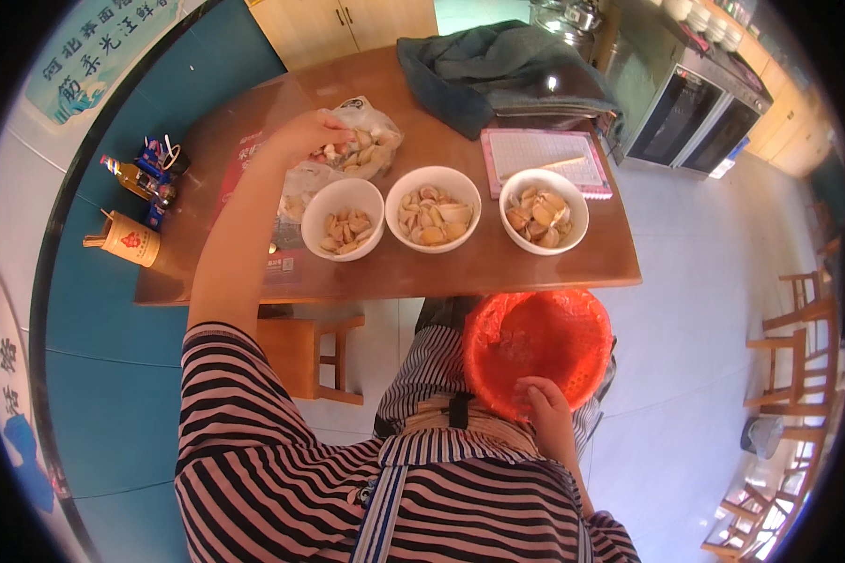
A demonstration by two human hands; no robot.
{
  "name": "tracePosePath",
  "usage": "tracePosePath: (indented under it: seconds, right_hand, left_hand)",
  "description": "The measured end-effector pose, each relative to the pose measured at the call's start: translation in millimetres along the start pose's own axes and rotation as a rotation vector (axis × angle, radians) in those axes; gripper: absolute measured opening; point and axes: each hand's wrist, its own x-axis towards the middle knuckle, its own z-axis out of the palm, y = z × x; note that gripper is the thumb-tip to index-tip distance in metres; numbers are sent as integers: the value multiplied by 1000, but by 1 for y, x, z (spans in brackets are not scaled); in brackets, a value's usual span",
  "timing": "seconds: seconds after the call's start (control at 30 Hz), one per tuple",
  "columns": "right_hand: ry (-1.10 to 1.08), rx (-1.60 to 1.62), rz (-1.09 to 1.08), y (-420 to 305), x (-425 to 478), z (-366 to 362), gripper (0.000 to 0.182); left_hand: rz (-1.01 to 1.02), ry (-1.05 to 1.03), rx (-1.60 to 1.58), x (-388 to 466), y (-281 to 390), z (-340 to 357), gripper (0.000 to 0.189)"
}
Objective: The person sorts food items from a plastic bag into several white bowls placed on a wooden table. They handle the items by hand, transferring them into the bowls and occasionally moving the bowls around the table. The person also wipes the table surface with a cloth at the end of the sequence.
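Observation:
My left hand [317,134] reaches over a clear plastic bag [377,130] of garlic at the back left of the table. Its fingertips are at the bag's opening, beside the loose cloves [359,151]; whether they grip a clove is hidden. My right hand [546,405] is at the near rim of a red plastic basket [602,352], fingers curled over the inside. The basket has a red plastic bag lining and rests at my lap. Three white bowls of garlic cloves stand in a row: a left bowl [313,243], a middle bowl [408,243] and a right bowl [514,232].
Behind the right bowl lies a pink-edged board [535,148] with a pen-like stick [563,163]. A dark cloth [465,77] is heaped at the table's back. A chopstick holder [137,239] and bottles [134,179] stand left. Below is a wooden stool [289,359].

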Motion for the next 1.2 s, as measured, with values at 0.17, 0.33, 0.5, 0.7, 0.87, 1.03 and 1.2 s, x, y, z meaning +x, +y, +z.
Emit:
tracePosePath:
  seconds: [0.17, 0.33, 0.5, 0.7, 0.87, 1.03, 1.2]
  right_hand:
    - [-2, -31, -24, -2, 1, -2, 19]
    - [54, 41, -46, -11, -8, -9, 19]
    - [100, 100, -20, 0, -12, -22, 20]
    - [69, 54, -33, -5, -10, -12, 20]
    - [87, 81, 17, -12, -11, -8, 20]
    - [95, 40, 4, -3, -4, -14, 21]
    - [28, -29, -23, -18, 3, 2, 21]
  left_hand:
    - [153, -177, 232, -31, 62, 76, 23]
    - [551, 10, 602, -25, 67, 113, 27]
    - [553, 77, 883, 5, 52, 112, 25]
    - [489, 190, 731, 27, 34, 106, 20]
    - [410, 392, 644, 8, 33, 62, 25]
    - [245, 480, 611, -39, -29, 0, 37]
    - [174, 146, 892, -49, -83, -31, 51]
